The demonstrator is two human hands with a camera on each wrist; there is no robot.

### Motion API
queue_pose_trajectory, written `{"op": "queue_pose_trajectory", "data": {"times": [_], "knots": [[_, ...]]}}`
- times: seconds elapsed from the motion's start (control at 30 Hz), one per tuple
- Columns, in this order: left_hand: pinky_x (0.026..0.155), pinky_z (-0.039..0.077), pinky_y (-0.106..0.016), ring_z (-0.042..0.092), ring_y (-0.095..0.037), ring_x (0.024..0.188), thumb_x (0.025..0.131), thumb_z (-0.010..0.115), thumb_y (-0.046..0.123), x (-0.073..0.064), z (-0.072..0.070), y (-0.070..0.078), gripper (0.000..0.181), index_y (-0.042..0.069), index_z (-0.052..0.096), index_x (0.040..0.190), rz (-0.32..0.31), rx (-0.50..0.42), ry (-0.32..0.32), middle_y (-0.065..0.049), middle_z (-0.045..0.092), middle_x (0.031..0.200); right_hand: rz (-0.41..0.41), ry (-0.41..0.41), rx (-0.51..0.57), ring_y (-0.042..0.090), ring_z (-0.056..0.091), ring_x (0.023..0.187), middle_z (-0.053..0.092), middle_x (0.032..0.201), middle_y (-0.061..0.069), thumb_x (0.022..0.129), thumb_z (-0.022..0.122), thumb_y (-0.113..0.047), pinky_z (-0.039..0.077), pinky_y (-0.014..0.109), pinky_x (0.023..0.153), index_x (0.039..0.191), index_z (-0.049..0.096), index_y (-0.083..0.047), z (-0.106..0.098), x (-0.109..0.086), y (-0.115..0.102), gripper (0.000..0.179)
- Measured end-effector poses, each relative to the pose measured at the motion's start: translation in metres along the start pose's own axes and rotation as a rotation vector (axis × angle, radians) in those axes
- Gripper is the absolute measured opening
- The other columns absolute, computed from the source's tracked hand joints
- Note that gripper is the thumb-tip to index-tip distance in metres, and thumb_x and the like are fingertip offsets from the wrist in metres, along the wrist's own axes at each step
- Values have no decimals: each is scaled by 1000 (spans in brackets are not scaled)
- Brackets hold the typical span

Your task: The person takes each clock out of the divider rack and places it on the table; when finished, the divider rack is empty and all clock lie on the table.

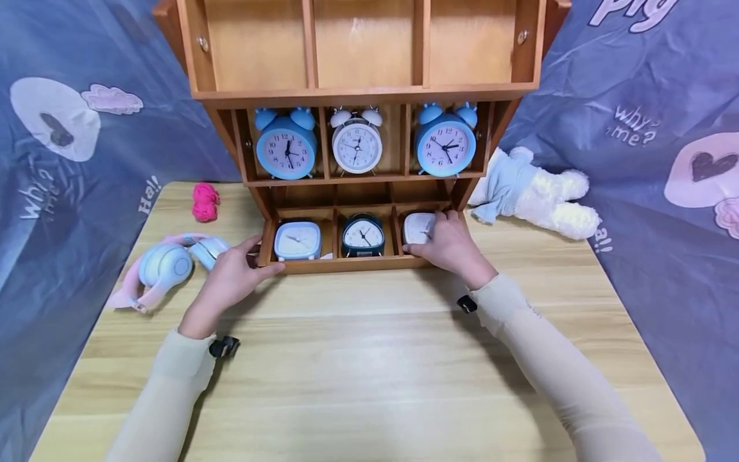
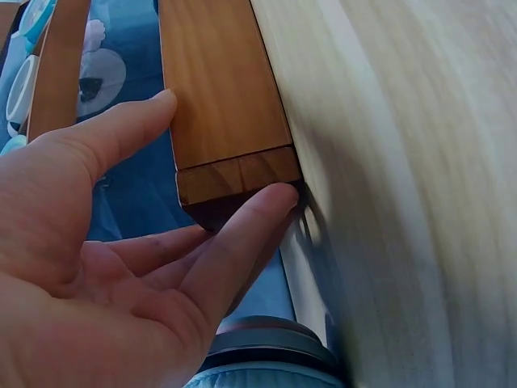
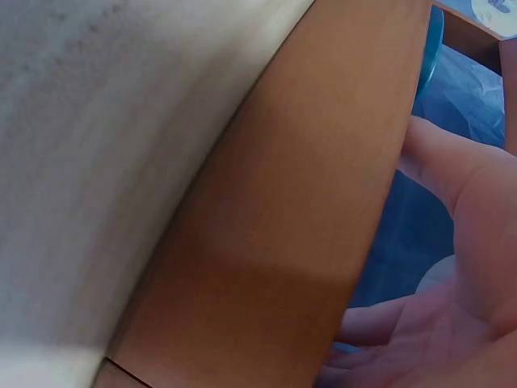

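A wooden tiered shelf (image 1: 369, 95) stands at the far side of the table. In its lowest tier sit a pale blue clock (image 1: 297, 240) on the left, a dark green clock (image 1: 363, 235) in the middle and a white clock (image 1: 417, 228) on the right. My left hand (image 1: 233, 280) holds the lowest tier's front left corner, thumb at the front board (image 2: 226, 73) and fingers around its end. With thumb and fingers, my right hand (image 1: 449, 244) grips the white clock, covering its right part. In the right wrist view the front board hides that clock.
Two blue twin-bell clocks (image 1: 287, 152) flank a white twin-bell clock (image 1: 356, 147) on the middle tier. Headphones (image 1: 165, 264) and a pink bundle (image 1: 204, 202) lie left of the shelf, a white plush toy (image 1: 537, 192) right of it. Printed blue cloth (image 1: 652, 192) surrounds the table.
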State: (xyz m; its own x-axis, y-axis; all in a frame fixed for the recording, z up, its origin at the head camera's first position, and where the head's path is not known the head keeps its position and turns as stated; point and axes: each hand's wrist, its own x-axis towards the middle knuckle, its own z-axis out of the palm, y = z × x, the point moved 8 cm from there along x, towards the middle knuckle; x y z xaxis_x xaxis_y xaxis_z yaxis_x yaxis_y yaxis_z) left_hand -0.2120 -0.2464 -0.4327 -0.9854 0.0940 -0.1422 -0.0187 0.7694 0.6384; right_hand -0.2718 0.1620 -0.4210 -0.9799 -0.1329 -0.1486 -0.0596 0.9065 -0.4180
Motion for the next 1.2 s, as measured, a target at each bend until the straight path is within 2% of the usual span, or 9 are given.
{"op": "queue_pose_trajectory", "data": {"times": [0.23, 0.57, 0.77, 0.9, 1.0, 1.2], "knots": [[98, 62, -56, 75, -45, 127, 100, 84, 48, 3, 0, -3, 97, -5, 40, 170, -4, -6, -7, -31, 72, 144, -19, 88, 32, 52, 48, 143, 47, 157, 43, 89, 92, -46, 42, 61, 127, 158, 38, 24, 0, -3, 1, 113], [97, 61, -52, 74, -44, 126, 100, 86, 45, 4, 2, -7, 100, -4, 35, 172, 1, -40, -14, -31, 72, 142, -41, 164, 69, 49, 50, 140, 47, 158, 39, 86, 96, -42, 44, 60, 125, 163, 35, 20, 1, -5, 0, 116], [98, 59, -49, 72, -42, 128, 100, 85, 47, 6, 3, -6, 103, -1, 33, 174, -12, -46, -27, -29, 69, 147, -43, 216, 89, 48, 50, 140, 46, 158, 37, 84, 98, -38, 47, 59, 124, 162, 37, 19, -8, -8, 3, 115], [98, 61, -51, 70, -46, 133, 101, 85, 48, 7, 3, -5, 108, 0, 26, 176, -19, -52, -40, -32, 63, 155, -51, 248, 101, 49, 52, 139, 47, 157, 37, 82, 99, -37, 48, 61, 123, 161, 40, 17, -16, -10, 4, 113], [97, 63, -53, 69, -49, 135, 101, 84, 47, 7, 2, -5, 108, 0, 23, 177, -10, -48, -42, -34, 63, 154, -58, 263, 117, 50, 54, 138, 46, 158, 38, 81, 100, -37, 48, 62, 122, 161, 40, 16, -21, -12, 6, 113], [100, 62, -58, 69, -50, 135, 102, 82, 51, 6, 2, -5, 106, 1, 26, 177, -6, -24, -50, -34, 66, 152, -45, 269, 159, 49, 54, 138, 45, 162, 35, 81, 98, -39, 48, 66, 120, 164, 40, 11, -27, -21, 9, 113]]}}
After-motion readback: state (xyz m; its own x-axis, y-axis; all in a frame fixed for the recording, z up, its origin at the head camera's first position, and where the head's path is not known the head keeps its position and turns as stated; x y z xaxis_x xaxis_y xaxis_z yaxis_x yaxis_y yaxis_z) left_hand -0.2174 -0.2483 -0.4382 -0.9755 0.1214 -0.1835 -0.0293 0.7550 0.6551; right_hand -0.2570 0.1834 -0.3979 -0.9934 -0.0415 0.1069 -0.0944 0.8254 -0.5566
